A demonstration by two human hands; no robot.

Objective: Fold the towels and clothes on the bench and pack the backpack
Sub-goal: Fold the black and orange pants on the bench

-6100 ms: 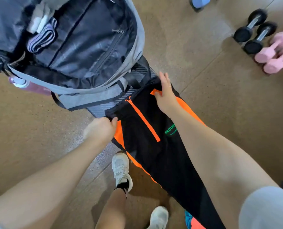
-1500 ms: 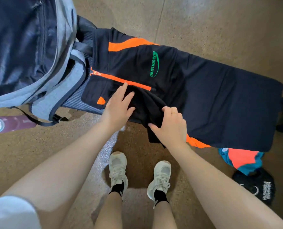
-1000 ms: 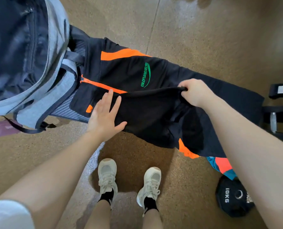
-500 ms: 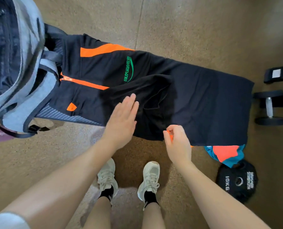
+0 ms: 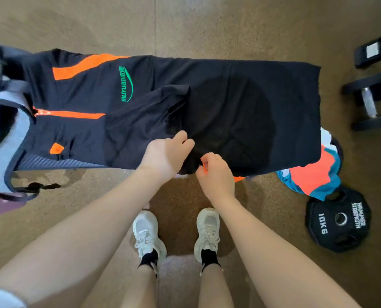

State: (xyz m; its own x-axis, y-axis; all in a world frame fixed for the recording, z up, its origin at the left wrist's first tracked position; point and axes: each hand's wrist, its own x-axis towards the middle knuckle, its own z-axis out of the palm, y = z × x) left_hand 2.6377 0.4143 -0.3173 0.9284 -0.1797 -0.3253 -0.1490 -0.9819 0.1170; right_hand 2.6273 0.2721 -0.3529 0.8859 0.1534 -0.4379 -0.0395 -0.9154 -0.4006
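A black garment [image 5: 240, 103] with orange stripes and a green logo lies spread along the bench, one sleeve folded across its middle. My left hand [image 5: 166, 155] grips a fold of the black fabric at the near edge, fingers curled into it. Right beside it, my right hand [image 5: 216, 174] pinches the garment's near hem, where a bit of orange trim shows. The grey backpack [image 5: 0, 138] stands at the far left end of the bench, mostly out of frame. A teal and orange piece of clothing [image 5: 312, 176] hangs off the bench's right end.
A black 10 kg weight plate [image 5: 338, 220] lies on the floor at the right. Dumbbells [image 5: 372, 101] stand at the far right. A maroon bottle [image 5: 0, 206] lies on the floor at the left. My two feet in white shoes [image 5: 176, 234] stand close to the bench.
My left hand went from lying flat on the garment to gripping the fabric at the near edge. My right hand stays at the near hem and now pinches it beside the left.
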